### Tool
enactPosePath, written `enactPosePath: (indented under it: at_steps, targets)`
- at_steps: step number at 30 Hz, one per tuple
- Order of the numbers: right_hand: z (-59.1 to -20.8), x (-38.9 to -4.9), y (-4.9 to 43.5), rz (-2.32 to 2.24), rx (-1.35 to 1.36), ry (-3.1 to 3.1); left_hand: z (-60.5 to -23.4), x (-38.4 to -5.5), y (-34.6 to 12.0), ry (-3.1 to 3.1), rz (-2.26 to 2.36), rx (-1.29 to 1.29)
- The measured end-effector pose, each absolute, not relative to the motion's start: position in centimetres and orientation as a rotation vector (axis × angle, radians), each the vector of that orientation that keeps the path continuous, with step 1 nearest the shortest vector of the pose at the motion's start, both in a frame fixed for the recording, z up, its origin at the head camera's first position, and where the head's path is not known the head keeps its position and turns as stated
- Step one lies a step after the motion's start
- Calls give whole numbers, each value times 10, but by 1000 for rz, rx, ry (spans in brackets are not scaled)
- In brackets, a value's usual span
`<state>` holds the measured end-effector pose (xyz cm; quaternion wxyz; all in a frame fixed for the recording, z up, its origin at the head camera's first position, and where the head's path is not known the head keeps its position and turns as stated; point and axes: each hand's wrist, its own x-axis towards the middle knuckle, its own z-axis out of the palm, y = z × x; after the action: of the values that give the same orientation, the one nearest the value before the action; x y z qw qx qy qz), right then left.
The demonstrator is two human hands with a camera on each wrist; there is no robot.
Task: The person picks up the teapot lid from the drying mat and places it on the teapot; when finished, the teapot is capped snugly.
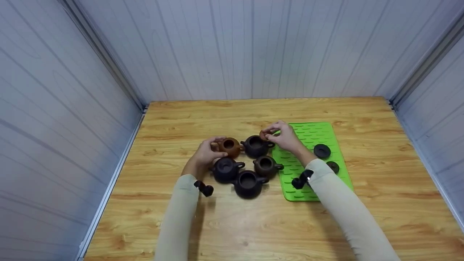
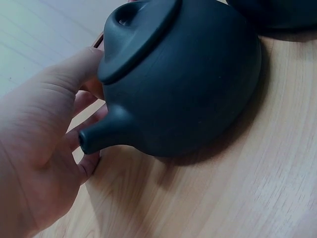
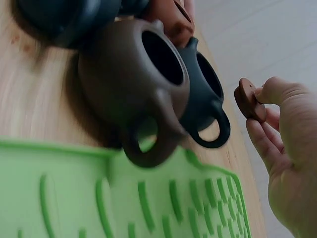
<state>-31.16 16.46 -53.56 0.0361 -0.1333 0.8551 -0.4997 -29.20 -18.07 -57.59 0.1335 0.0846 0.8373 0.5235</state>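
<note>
In the head view my left hand holds an orange-brown teapot from its left side, thumb in front and fingers behind. That pot's top is uncovered. My right hand pinches a small reddish-brown lid by thumb and fingers, above the dark open teapot at the back. Closest to the left wrist camera is a dark teapot with its lid on; its body hides most of the held pot there. A brown open teapot and another dark open one stand nearer the front.
A green ridged mat lies right of the pots, under my right forearm. On it are a dark round lid and a second lid, partly behind the sleeve. White panel walls border the wooden table.
</note>
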Motion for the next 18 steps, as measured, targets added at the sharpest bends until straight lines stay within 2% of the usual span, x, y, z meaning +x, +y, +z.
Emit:
enactPosePath:
  at_steps: [18]
  targets:
    - [-535, -311, 101, -1586, -590, 2600, -573, -292, -180, 2394, 1541, 231]
